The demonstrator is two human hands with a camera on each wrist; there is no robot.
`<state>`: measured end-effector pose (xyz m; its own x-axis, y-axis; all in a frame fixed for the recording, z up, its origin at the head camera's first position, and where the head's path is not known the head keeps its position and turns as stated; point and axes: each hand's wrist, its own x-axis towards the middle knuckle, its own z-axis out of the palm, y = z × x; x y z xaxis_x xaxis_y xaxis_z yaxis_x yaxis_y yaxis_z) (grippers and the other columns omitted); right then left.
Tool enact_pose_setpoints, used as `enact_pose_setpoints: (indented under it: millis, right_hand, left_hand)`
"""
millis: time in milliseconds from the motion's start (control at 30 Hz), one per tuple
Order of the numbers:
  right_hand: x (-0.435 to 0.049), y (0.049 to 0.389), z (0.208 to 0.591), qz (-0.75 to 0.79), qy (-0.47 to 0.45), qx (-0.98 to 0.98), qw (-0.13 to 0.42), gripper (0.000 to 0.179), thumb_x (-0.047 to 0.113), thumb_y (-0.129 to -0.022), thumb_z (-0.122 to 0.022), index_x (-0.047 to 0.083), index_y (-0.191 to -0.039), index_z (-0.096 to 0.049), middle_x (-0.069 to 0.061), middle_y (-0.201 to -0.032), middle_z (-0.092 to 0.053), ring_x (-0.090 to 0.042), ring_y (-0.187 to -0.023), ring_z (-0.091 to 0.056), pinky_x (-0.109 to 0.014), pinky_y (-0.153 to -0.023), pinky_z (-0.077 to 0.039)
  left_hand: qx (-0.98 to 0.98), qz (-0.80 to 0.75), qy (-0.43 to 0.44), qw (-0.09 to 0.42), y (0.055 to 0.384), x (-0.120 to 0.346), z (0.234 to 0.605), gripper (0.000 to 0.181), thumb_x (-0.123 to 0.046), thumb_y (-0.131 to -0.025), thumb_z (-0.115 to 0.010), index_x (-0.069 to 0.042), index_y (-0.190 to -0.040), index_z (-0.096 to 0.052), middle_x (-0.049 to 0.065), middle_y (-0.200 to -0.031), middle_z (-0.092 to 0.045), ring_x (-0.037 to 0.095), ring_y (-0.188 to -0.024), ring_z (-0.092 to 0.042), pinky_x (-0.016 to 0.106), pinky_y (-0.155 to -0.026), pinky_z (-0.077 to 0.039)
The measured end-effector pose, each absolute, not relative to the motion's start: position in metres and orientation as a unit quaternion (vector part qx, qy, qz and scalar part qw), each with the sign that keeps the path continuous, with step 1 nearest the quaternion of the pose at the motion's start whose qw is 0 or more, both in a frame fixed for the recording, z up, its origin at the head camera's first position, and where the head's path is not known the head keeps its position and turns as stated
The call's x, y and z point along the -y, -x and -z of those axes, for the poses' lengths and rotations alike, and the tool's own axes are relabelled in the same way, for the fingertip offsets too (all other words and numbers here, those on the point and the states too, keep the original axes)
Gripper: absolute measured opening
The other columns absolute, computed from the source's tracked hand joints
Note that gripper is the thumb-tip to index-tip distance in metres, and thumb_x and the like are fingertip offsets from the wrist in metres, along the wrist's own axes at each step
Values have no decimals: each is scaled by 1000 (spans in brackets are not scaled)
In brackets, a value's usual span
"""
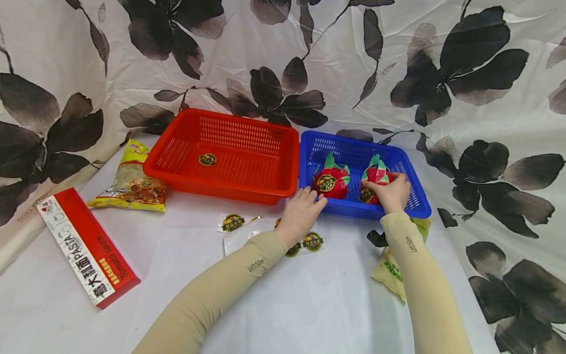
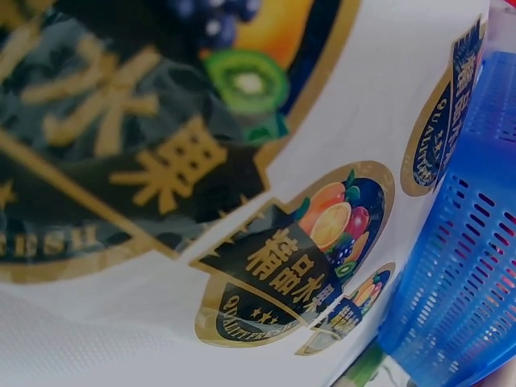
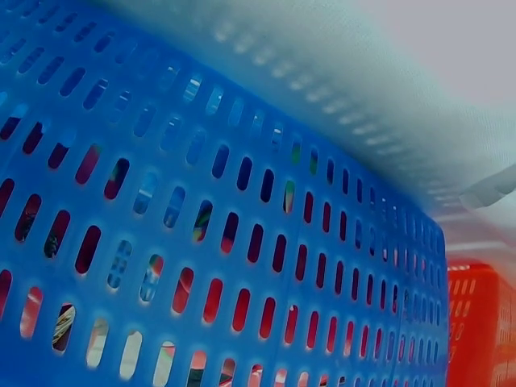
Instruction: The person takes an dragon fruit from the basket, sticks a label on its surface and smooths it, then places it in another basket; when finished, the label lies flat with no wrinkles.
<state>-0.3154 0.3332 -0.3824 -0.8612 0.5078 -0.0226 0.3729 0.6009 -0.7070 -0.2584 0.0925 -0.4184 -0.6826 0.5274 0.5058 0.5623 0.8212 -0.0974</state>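
Note:
Two red dragon fruits with green leaf tips sit in the blue basket [image 1: 415, 189]. My right hand [image 1: 395, 191] grips the right dragon fruit [image 1: 376, 172], thumb on its near side; part of the fruit is hidden behind the hand. Each fruit bears a round black-and-gold sticker. The left dragon fruit [image 1: 334, 181] stands beside it. My left hand [image 1: 300, 216] lies at the basket's front left corner, fingers extended toward the rim. Under that forearm is a white sheet of fruit stickers [image 1: 313, 241], seen close in the left wrist view. The right wrist view shows the basket's slotted wall [image 3: 266, 218].
Left of the blue basket stands a red basket [image 1: 225, 191] with one round sticker [image 1: 207, 160] on its floor. A yellow food packet [image 1: 137, 182] and a red-and-white pasta box [image 1: 88, 248] lie further left. A pale yellow packet [image 1: 389, 273] is partly under the right forearm.

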Motion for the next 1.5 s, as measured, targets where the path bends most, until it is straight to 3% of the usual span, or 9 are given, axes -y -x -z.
enact_pose_setpoints:
  millis: [1500]
  right_hand:
    - [-336, 316, 385, -314, 222, 922, 44, 85, 51, -77, -67, 4, -137, -29, -23, -131, -36, -36, -122, -33, -53, -99, -38]
  left_hand:
    - [912, 24, 292, 286, 261, -95, 422, 18, -10, -91, -52, -18, -107, -57, 7, -108, -65, 25, -111, -59, 37, -97, -45]
